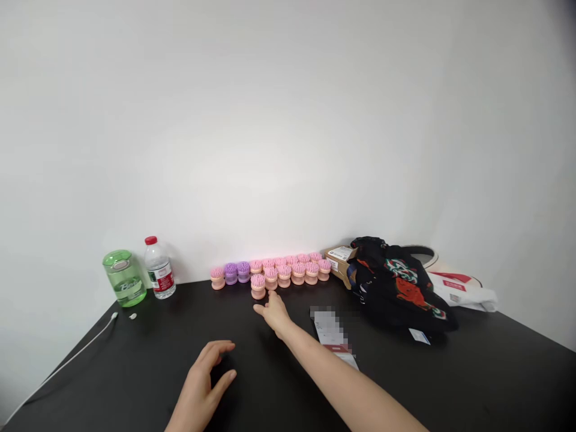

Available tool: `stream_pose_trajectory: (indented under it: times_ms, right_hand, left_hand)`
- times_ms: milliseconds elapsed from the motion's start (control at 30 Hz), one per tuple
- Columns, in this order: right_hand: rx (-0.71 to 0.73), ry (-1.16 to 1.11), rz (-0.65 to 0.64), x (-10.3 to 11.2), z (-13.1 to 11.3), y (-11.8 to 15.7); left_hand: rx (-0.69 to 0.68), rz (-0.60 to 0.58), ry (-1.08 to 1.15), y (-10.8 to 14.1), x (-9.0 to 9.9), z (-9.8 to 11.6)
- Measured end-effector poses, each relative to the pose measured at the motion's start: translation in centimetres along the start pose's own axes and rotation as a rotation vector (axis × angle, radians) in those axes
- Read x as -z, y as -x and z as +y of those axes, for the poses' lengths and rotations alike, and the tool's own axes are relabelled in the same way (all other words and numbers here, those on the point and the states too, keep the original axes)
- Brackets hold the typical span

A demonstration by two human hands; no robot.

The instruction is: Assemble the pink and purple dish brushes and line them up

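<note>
Several pink silicone scalp massager brushes (288, 270) stand in two rows at the back of the black table (432, 384), bristles up. Two purple brushes (236, 272) sit among them in the back row, towards the left end. My right hand (274, 313) reaches forward with its fingers spread and holds nothing. Its fingertips are at the front pink brush (258, 286), touching it or very close; I cannot tell which. My left hand (201, 379) lies lower on the tabletop, well short of the brushes, its fingers slightly apart and empty.
A green lidded jar (125, 278) and a water bottle (159, 268) with a red cap stand at the back left, beside a white cable (76, 354). A black patterned bag (398, 288), a cardboard box (341, 265) and a white package (463, 293) occupy the back right.
</note>
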State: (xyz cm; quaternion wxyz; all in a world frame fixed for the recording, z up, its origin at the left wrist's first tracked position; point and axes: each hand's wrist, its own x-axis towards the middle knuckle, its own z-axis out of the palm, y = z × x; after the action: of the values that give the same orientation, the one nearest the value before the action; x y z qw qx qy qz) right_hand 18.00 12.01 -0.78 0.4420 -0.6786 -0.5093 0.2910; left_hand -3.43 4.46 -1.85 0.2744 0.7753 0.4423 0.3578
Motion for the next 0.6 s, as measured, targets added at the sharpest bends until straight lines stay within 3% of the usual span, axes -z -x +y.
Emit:
stream_pose_trajectory:
  times_ms: [167, 333, 467, 600]
  right_hand:
    - [-0.154, 0.19, 0.094, -2.9, -1.7, -3.6]
    - [-0.183, 0.267, 0.166, -3.8, -2.9, -4.2]
    - [-0.074, 0.209, 0.111, -4.6, -3.3, -1.8]
    - [0.052, 0.035, -0.05, -6.3, -3.3, 3.5]
  left_hand:
    - [-0.047, 0.035, -0.023, 0.1, 0.9, -0.4]
    - [-0.088, 0.05, -0.069, 0.0, 1.4, -0.5]
    - [-0.039, 0.179, -0.022, -0.6, 1.4, -2.0]
    - [0.018, 0.265, 0.046, -1.3, 1.0, -3.8]
